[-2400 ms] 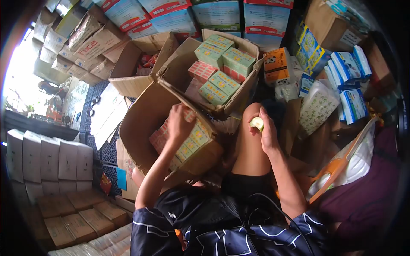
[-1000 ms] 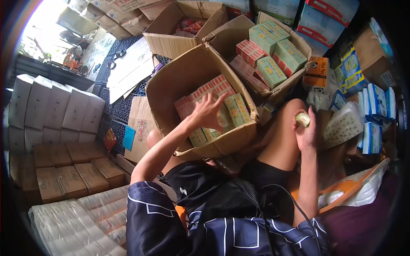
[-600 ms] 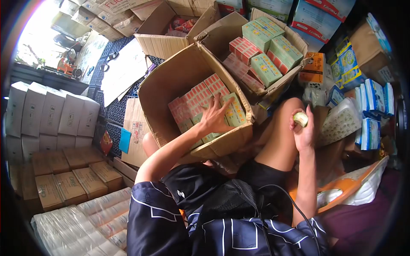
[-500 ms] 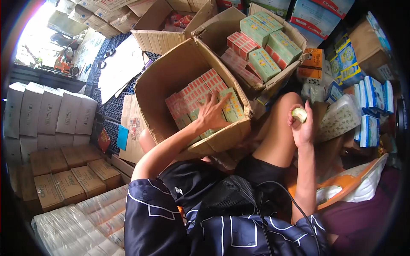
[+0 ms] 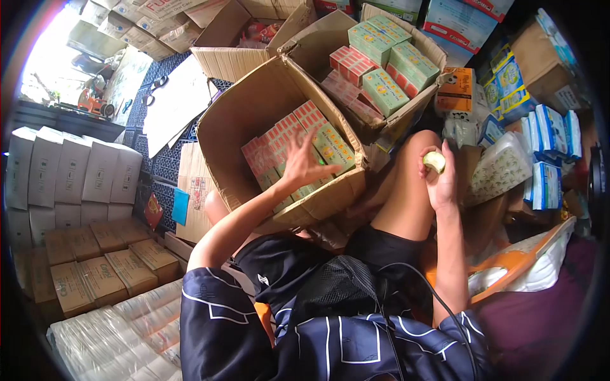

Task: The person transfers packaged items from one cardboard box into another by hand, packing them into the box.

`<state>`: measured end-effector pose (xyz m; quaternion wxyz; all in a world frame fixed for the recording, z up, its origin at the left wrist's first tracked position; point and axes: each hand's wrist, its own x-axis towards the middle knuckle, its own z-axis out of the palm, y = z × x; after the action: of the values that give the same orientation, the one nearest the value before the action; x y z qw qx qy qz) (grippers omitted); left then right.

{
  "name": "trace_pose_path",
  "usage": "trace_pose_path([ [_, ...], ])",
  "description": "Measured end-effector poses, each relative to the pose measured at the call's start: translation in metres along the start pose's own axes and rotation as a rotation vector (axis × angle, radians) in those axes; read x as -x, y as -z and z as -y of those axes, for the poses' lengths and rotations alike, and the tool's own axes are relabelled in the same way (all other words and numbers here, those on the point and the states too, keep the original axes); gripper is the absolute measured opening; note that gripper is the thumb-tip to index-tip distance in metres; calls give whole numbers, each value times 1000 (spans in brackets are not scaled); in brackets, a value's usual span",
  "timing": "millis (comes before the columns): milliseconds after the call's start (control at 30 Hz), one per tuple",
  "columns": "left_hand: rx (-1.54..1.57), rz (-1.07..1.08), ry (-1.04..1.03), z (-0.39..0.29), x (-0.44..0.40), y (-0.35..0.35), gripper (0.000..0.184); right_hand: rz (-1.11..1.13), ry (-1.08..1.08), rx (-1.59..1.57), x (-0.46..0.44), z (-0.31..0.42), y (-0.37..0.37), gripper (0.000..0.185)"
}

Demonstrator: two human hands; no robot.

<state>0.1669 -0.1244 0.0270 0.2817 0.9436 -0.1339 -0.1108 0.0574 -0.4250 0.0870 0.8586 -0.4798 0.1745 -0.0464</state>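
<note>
My left hand (image 5: 301, 164) is over the open cardboard carton (image 5: 232, 120) between my legs, its fingers spread and nothing in them. Below it, small red-and-green patterned boxes (image 5: 333, 147) are packed side by side in the carton. The hand hides part of them, and I cannot tell if it touches any. My right hand (image 5: 443, 185), raised beside my right knee, is closed around a bitten pale-green fruit (image 5: 434, 162), with its whitish flesh showing.
A second carton (image 5: 413, 105) with similar boxes stands behind, next to another open carton (image 5: 232, 60). White boxes (image 5: 76, 168) and brown cartons (image 5: 105, 279) are stacked at left. Blue-white packets (image 5: 548, 184) and an orange-rimmed item (image 5: 518, 260) lie at right.
My left hand has drawn back to the left from the boxes at the carton's right side, and its fingers have spread. My right hand still holds the fruit. The view has shifted slightly.
</note>
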Motion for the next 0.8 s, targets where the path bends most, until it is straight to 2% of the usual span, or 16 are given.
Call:
trace_pose_path([
  [67,100,-47,302,6,0,4,120,-4,1,-2,-1,1,1,50],
  [100,99,-48,302,9,-1,5,120,7,5,-3,-2,1,2,50],
  [167,569,291,687,13,-3,11,116,20,2,-7,-1,-1,1,50],
  [233,619,225,668,14,2,9,110,8,16,31,0,-1,0,50],
  [300,699,282,616,18,0,7,106,9,15,17,-2,-1,1,50],
  [433,671,291,579,26,0,6,103,-5,15,36,1,0,-2,50],
  [500,750,357,477,33,-3,5,102,1,17,37,0,-1,-3,49],
  [567,752,415,465,35,-7,14,100,0,13,45,-2,-2,-5,48],
  [633,132,333,183,32,-14,12,100,-35,0,28,1,-1,-5,49],
  [700,-179,276,17,30,-31,16,101,-12,-10,21,-1,0,-3,50],
  [767,450,558,159,25,-51,20,94,-19,-14,15,1,2,-3,51],
  [800,276,482,46,25,-49,19,97,-32,-23,8,1,2,-2,51],
])
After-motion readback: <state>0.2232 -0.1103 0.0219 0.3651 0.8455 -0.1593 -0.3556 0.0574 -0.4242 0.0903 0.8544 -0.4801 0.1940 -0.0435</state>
